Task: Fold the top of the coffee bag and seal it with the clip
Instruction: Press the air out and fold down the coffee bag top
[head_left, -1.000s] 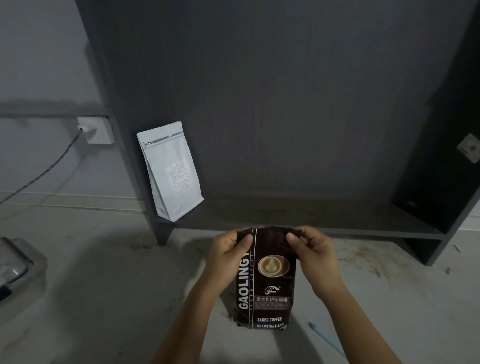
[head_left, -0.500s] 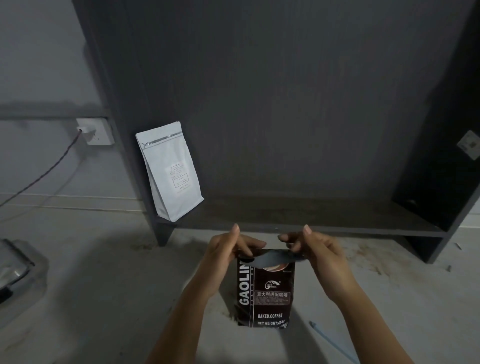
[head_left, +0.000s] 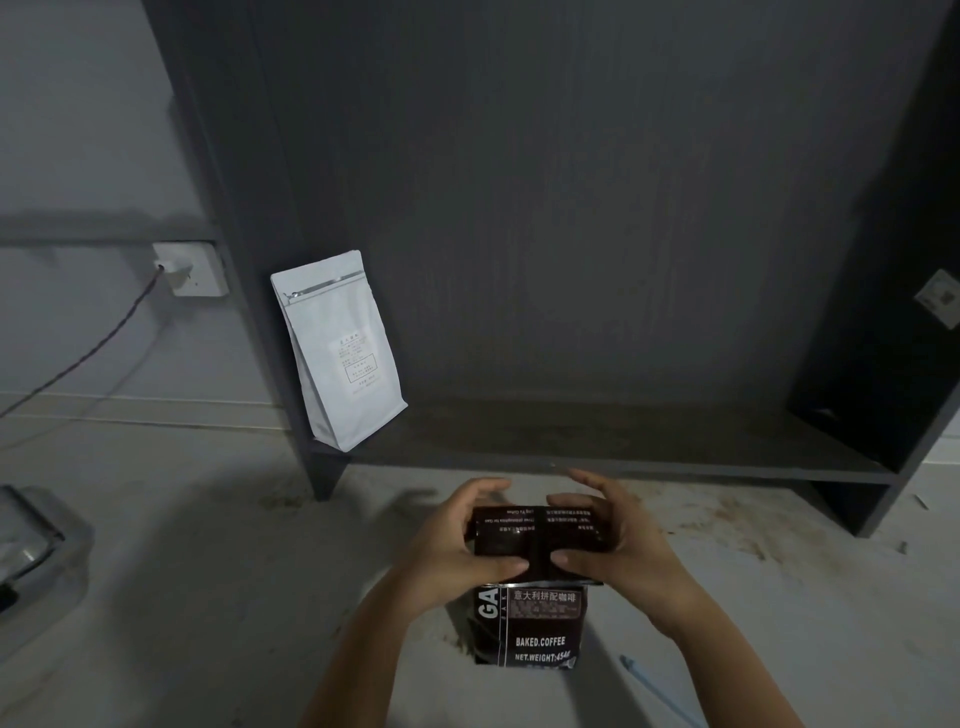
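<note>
A dark brown coffee bag (head_left: 540, 629) with white print stands upright on the pale floor in front of me. Its top flap (head_left: 540, 540) is folded forward over the front, back print showing upside down. My left hand (head_left: 457, 551) grips the flap's left side, thumb pressed on the fold. My right hand (head_left: 618, 545) grips the right side the same way. A thin pale blue clip (head_left: 654, 686) lies on the floor to the right of the bag, below my right forearm.
A dark grey shelf unit (head_left: 597, 457) rises just behind the bag, with a white pouch (head_left: 343, 353) leaning at its left end. A wall socket with a cable (head_left: 189, 270) is at the left. A grey metal object (head_left: 31, 551) sits at the far left.
Both hands have folded the bag's top forward and down over its front, so the bag now stands shorter. The thumbs have moved onto the folded flap.
</note>
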